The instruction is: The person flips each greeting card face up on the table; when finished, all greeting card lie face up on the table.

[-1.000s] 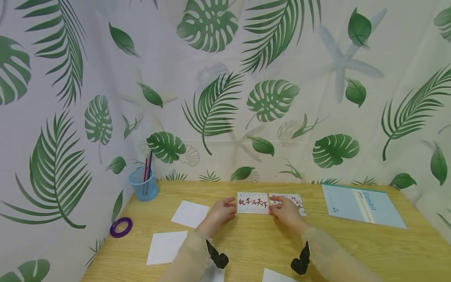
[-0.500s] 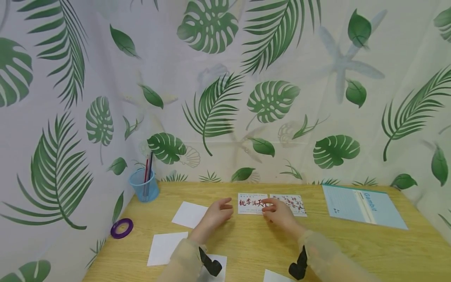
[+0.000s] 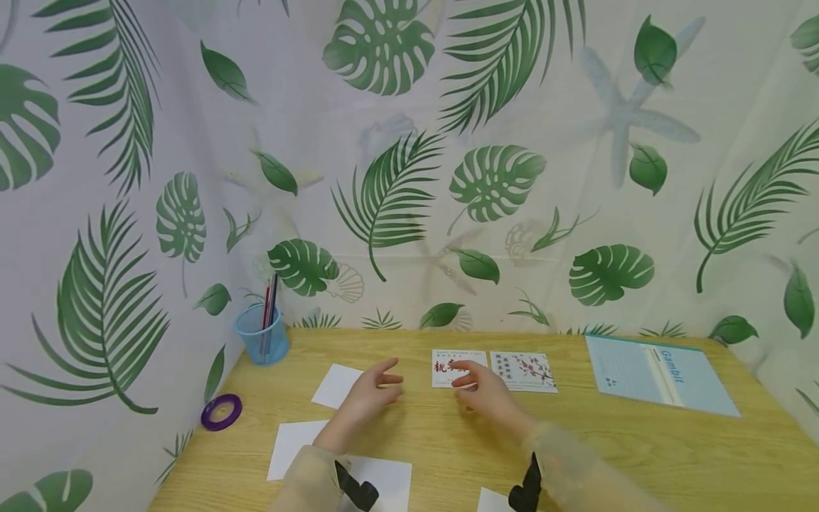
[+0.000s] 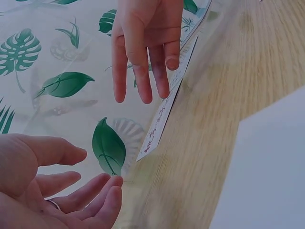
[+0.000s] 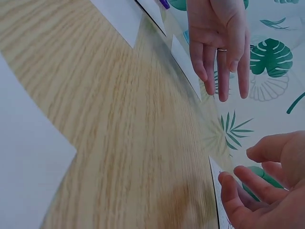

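Two printed cards lie side by side at the back middle of the table. The left card [image 3: 441, 379] bears red Chinese characters; the right card [image 3: 525, 371] shows red blossom branches. My right hand [image 3: 488, 395] hovers above the table, covering part of the left card, its fingers loosely bent and holding nothing. To the left, my left hand [image 3: 366, 400] is in the air near a blank white card [image 3: 330, 385], also holding nothing. In the left wrist view the fingers [image 4: 97, 202] of that hand are relaxed and apart. The right wrist view shows both hands without anything in them.
More blank white cards [image 3: 291, 448] lie at the left and front, partly behind the sleeves. A purple tape roll [image 3: 221, 412] and a blue pen cup [image 3: 262, 338] with pencils stand along the left side. A light blue notebook [image 3: 659, 373] lies at the back right.
Both hands have come off the printed cards and moved left and toward me. The right hand uncovered the blossom card and now overlaps the left one. The cards stay in place.
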`<state>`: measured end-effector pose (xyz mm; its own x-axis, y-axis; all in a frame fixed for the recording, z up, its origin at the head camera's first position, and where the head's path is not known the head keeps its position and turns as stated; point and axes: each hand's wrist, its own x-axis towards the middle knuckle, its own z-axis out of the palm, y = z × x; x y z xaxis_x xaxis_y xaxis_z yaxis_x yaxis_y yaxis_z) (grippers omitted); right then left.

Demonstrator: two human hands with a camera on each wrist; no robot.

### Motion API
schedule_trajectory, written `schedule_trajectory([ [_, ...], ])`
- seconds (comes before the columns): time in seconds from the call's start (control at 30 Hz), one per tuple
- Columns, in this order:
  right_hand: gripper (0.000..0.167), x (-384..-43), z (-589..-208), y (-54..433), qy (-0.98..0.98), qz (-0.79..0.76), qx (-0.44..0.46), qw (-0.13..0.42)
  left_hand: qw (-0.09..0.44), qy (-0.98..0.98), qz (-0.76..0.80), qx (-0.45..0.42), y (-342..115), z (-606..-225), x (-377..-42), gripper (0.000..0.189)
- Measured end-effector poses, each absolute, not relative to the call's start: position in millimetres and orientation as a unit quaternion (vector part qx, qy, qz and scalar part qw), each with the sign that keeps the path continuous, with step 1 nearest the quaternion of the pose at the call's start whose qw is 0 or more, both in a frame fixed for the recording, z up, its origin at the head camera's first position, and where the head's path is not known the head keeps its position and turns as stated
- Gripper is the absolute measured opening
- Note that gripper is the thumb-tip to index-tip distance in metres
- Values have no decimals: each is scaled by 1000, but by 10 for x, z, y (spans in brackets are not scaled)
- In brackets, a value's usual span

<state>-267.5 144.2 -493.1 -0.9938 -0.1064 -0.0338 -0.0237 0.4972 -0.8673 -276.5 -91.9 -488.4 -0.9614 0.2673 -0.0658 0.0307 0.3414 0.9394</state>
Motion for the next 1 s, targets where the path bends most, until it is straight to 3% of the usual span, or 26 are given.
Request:
schedule_trajectory([
  [0.37,49,-2579,-4890,1158,857,-505,-99,36,67,827,553,74,-1147,-4841,-2632,59],
  [1.0,48,-2605,-4977,870,849,-513,-125,25,-16,862,506,0,-1702,-4861,-2616,52],
])
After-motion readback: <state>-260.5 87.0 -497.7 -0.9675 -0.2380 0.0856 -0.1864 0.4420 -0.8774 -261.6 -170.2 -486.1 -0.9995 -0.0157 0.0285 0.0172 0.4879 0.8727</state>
